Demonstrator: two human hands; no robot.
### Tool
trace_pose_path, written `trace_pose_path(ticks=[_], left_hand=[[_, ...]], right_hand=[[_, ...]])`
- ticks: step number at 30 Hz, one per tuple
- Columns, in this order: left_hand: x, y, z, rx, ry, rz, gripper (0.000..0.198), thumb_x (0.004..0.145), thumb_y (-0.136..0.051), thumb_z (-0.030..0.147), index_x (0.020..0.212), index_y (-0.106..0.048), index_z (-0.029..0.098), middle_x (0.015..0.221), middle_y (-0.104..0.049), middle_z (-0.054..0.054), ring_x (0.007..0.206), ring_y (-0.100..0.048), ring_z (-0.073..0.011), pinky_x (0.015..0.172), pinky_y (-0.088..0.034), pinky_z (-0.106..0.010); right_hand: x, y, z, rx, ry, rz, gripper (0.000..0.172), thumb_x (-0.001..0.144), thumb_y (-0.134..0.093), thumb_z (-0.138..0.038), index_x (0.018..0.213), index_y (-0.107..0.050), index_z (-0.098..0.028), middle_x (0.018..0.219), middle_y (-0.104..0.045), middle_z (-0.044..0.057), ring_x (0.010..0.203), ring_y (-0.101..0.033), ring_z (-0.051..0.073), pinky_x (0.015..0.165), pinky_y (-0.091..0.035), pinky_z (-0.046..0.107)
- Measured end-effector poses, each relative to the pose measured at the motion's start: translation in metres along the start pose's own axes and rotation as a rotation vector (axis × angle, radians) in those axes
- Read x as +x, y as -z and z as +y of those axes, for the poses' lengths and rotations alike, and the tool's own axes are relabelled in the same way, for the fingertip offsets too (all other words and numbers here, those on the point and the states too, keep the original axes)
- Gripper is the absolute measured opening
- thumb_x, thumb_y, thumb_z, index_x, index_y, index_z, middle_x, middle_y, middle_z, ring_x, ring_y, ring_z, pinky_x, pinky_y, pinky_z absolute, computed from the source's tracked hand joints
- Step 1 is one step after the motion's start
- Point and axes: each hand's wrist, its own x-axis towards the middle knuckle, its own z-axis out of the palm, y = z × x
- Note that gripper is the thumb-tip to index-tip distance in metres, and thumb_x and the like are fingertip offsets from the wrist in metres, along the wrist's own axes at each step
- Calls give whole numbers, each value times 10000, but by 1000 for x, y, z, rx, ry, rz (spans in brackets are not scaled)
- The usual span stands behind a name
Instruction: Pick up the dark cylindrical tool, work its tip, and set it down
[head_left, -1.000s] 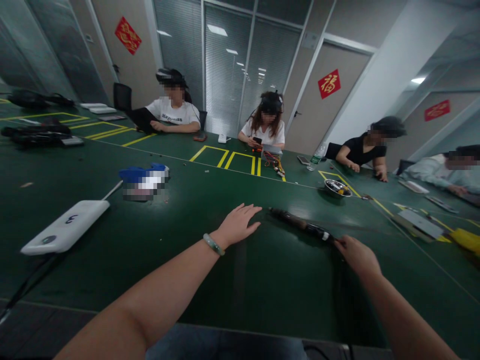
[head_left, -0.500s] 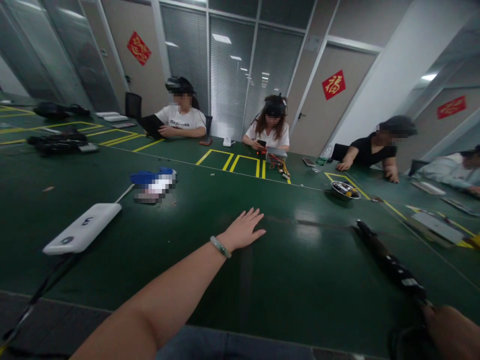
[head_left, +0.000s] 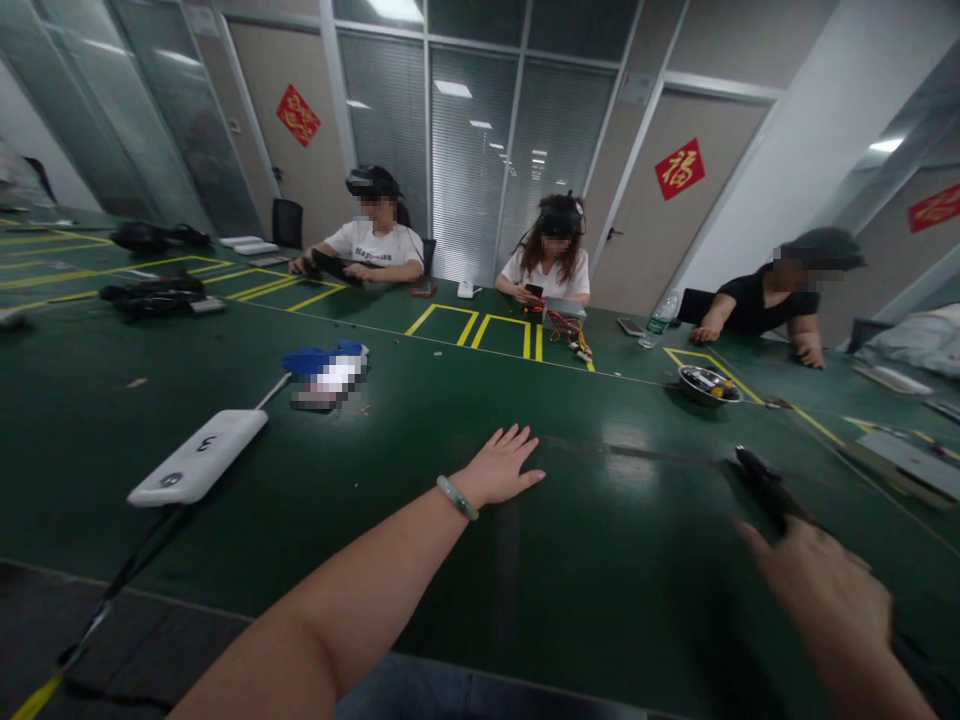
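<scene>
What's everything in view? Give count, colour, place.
Green tabletop: one, green, spanning the view
Long slim dark object: one, black-brown, right foreground
White oblong box marked 3: one, white, left
Pixelated item: one, blue and white, behind the box
Round metal bowl: one, silver, right
Flat grey panel: one, grey, right edge
Clear plastic bottle: one, clear, far right
Grey box with coloured wires: one, grey, far edge
Bulky black gear: two piles, black, far left
Yellow tape outlines: several, yellow, tabletop
Red diamond signs: three, red, background
Seated people: at least three, white or black tops, far side
Left hand: one, palm down, centre, pale green bangle at wrist
Right hand: one, over the dark object
</scene>
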Motion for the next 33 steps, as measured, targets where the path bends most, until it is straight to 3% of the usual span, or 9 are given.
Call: trace_pose_path(ticks=[3,6,9,11,14,21,26,33], left_hand=[[0,0,0,5,0,0,686,942,-256,638,1512,-200,260,1583,-142,-45,1455,-108,-268,1160,-152,-497],[0,-1,1,21,1,29,683,945,-264,625,1506,-228,236,1580,-159,-63,1455,-104,-275,1161,-148,-493],[2,-8,3,95,-13,48,644,955,-334,525,1511,-209,224,1583,-148,-55,1456,-91,-275,1172,-125,-481],[4,-15,4,176,-21,19,625,947,-384,385,1518,-189,221,1587,-125,-36,1460,-69,-257,1190,-80,-451],[7,-22,6,207,17,-12,644,905,-437,304,1507,-244,178,1583,-133,-66,1459,-55,-277,1195,-59,-454],[3,-13,9,246,-39,-2,669,899,-451,368,1508,-238,191,1577,-175,-76,1452,-89,-313,1186,-94,-477],[7,-19,7,272,-34,-16,698,867,-505,354,1495,-274,157,1577,-160,-109,1446,-81,-350,1178,-84,-505],[7,-16,6,269,-28,-55,722,872,-490,399,1514,-210,224,1587,-122,-66,1456,-41,-313,1173,-63,-511]], right_hand=[[4,-5,-110,85,222,-38,761,857,-332,-687,1302,-539,-105,1321,-505,240,1236,-460,399,1008,-383,545],[-4,-17,-211,326,400,-96,675,942,-283,-570,1385,-446,-87,1435,-407,183,1340,-354,319,1103,-301,475],[-24,-28,-280,496,643,-127,586,980,-286,-472,1475,-318,-160,1526,-273,108,1411,-220,247,1143,-234,452],[-38,-32,-304,522,850,-204,532,994,-295,-433,1494,-280,-253,1540,-253,47,1426,-178,218,1157,-190,466],[-47,-35,-312,505,981,-307,493,1004,-298,-430,1482,-305,-310,1528,-287,14,1424,-184,212,1164,-154,488],[-42,-34,-306,508,946,-357,512,1001,-283,-484,1474,-328,-295,1527,-288,12,1428,-171,212,1172,-135,488],[-42,-31,-307,528,933,-381,530,995,-278,-520,1474,-328,-298,1532,-276,6,1431,-159,206,1175,-121,480],[-42,-31,-304,540,925,-400,521,997,-278,-514,1478,-312,-316,1535,-267,1,1430,-164,206,1173,-125,483]])
